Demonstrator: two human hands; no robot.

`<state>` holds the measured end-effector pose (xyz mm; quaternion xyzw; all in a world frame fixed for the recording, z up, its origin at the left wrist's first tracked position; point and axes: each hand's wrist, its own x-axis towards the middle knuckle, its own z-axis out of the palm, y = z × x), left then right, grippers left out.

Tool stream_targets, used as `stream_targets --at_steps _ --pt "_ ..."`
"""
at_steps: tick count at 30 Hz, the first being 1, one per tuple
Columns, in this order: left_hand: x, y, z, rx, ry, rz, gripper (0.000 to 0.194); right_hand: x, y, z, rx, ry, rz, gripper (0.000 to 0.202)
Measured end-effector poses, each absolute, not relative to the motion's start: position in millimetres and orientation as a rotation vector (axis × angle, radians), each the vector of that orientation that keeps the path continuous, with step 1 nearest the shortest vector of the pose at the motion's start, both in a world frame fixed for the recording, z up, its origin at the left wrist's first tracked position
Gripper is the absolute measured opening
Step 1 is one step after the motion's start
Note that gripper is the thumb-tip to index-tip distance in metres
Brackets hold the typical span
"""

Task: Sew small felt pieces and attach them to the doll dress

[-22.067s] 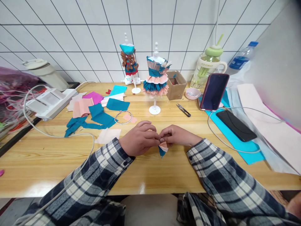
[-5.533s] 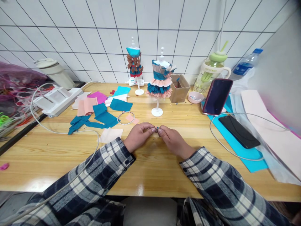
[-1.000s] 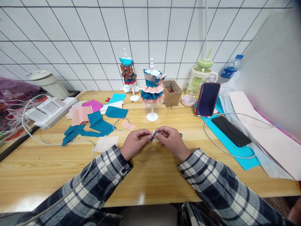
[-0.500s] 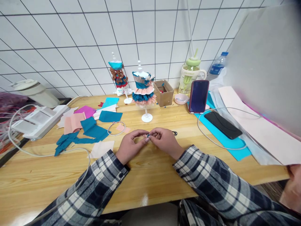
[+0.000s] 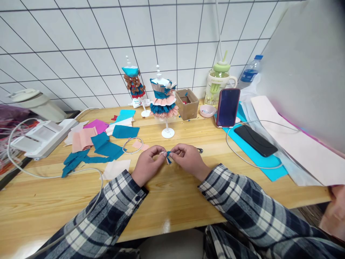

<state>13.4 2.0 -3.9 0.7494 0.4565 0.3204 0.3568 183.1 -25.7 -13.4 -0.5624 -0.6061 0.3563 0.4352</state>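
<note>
Between my two hands is a small bow-like piece of teal and pink crepe paper [image 5: 168,157], its short tails hanging down. My left hand [image 5: 150,161] pinches its left side with thumb and forefinger. On the right side, my right hand [image 5: 188,159] pinches it the same way. Behind them stands a white miniature dress form [image 5: 163,102] wearing a ruffled teal and pink paper dress with a bow at the shoulder. A second dress form [image 5: 133,82] in turquoise, brown and red is farther back. Just beyond my right hand lies a small black object [image 5: 199,150], partly hidden.
Teal paper scraps [image 5: 107,146], a pink folded piece [image 5: 84,139] and a wire ring [image 5: 132,145] lie left. A cardboard box [image 5: 188,105], pink dish [image 5: 207,111], propped phone [image 5: 228,108], green-lidded jug [image 5: 219,81] and black phone [image 5: 255,140] stand or lie right. A white cable [image 5: 58,178] crosses the left side.
The small paper piece now shows more between my fingertips, with its tails hanging down. My fingers have shifted slightly apart. The whole view has tilted a little.
</note>
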Motion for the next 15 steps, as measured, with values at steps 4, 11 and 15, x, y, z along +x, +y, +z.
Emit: stream_targets --at_steps 4,11,15 --pt "14.0 3.8 -5.9 1.736 1.149 0.888 0.021 183.5 -25.4 -13.8 -1.381 -1.462 1.005 0.016" --pt "15.1 4.0 -3.8 1.674 1.123 0.853 0.025 184.6 -24.9 -14.3 -1.348 -1.435 1.067 0.022" --pt "14.7 3.5 -4.3 1.539 1.094 0.901 0.028 185.7 -23.8 -14.2 -1.34 -1.422 1.078 0.02"
